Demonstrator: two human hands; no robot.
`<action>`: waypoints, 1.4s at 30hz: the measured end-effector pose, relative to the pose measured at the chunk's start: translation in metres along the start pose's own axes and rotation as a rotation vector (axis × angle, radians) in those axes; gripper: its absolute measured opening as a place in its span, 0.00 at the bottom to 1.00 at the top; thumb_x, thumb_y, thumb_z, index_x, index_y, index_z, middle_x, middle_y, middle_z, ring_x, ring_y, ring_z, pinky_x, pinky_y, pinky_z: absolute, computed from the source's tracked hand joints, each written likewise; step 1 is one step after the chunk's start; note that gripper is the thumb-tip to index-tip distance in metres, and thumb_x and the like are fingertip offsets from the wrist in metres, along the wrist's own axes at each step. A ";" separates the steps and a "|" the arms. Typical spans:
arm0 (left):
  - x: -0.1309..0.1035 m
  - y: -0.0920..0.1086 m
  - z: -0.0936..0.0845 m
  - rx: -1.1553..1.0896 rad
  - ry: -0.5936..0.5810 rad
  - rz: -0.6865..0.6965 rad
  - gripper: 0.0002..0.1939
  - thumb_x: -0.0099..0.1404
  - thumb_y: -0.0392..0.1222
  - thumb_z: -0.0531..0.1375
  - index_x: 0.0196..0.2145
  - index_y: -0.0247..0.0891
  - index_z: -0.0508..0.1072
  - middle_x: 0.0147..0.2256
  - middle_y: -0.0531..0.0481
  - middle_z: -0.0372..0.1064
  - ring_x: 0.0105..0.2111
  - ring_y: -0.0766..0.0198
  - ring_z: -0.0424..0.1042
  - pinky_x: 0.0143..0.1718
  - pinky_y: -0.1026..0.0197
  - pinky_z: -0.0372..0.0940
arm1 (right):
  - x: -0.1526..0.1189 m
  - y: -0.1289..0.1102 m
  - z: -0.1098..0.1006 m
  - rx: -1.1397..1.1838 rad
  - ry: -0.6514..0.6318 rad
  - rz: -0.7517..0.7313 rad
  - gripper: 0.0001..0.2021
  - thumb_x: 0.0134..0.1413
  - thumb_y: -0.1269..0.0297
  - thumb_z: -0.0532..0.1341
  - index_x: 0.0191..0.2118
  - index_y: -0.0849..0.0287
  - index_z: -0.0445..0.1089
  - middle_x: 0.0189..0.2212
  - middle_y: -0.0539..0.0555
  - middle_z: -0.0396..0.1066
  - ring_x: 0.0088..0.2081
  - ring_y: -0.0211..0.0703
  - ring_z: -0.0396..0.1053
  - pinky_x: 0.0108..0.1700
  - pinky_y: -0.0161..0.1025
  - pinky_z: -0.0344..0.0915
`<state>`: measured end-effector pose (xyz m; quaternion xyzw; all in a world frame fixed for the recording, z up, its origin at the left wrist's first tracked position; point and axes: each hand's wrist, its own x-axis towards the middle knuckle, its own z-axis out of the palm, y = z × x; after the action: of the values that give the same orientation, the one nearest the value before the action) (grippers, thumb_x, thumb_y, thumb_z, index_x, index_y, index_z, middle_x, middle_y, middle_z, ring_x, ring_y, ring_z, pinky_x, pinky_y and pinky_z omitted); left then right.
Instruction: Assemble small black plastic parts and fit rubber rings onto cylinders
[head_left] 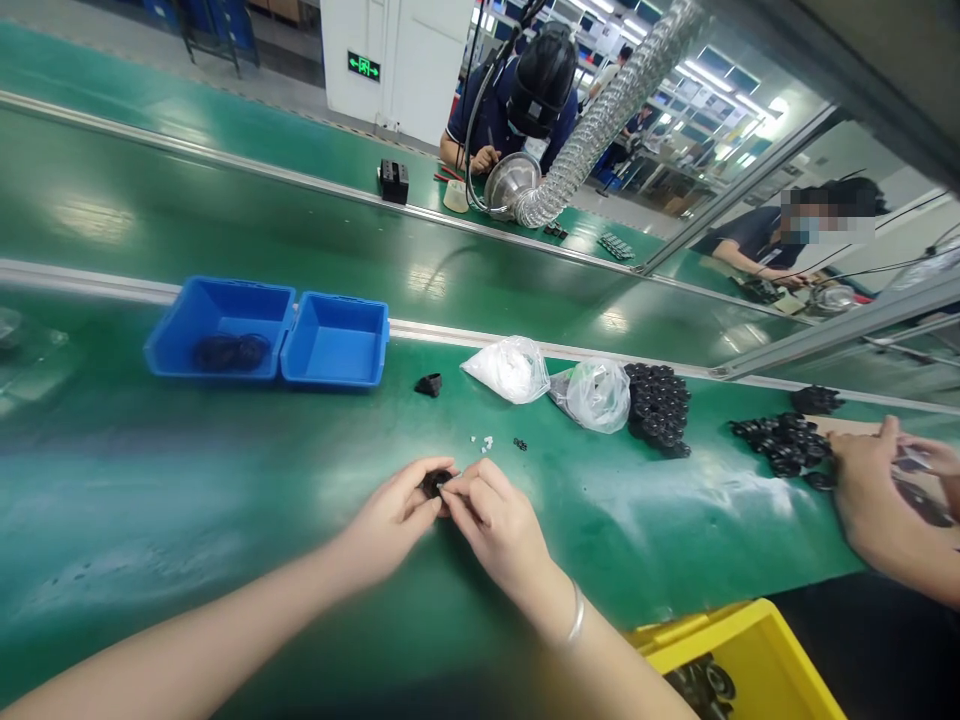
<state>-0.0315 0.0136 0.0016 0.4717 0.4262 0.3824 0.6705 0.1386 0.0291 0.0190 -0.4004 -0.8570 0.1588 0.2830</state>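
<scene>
My left hand [401, 510] is closed around a small black round part [435, 483], its hollow side facing up. At the part's opening, my right hand [491, 520] has thumb and fingers pinched together; a tiny pale bit shows at the fingertips, too small to name. Just beyond the hands lie a few small white pieces [487, 443] and a little cluster of tiny black pieces [520, 444]. Farther off on the green table sits a single black cup-like part [429, 384].
Two blue bins [335, 384] stand at the back left, one with black items. Plastic bags [517, 370] and stacked black parts [658, 405] line the back. A yellow bin [795, 660] is at lower right. A co-worker's hands [870, 490] work beside black parts [784, 443].
</scene>
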 end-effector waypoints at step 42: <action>-0.006 -0.007 0.004 0.383 0.003 0.119 0.22 0.67 0.40 0.50 0.59 0.43 0.60 0.60 0.44 0.57 0.62 0.53 0.55 0.64 0.46 0.49 | -0.012 -0.002 0.003 -0.254 -0.103 -0.166 0.11 0.64 0.73 0.50 0.46 0.62 0.69 0.32 0.57 0.69 0.34 0.45 0.69 0.35 0.42 0.69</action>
<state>-0.0292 0.0051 -0.0030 0.6145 0.4635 0.3339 0.5441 0.1423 0.0186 0.0132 -0.3519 -0.9138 0.0454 0.1977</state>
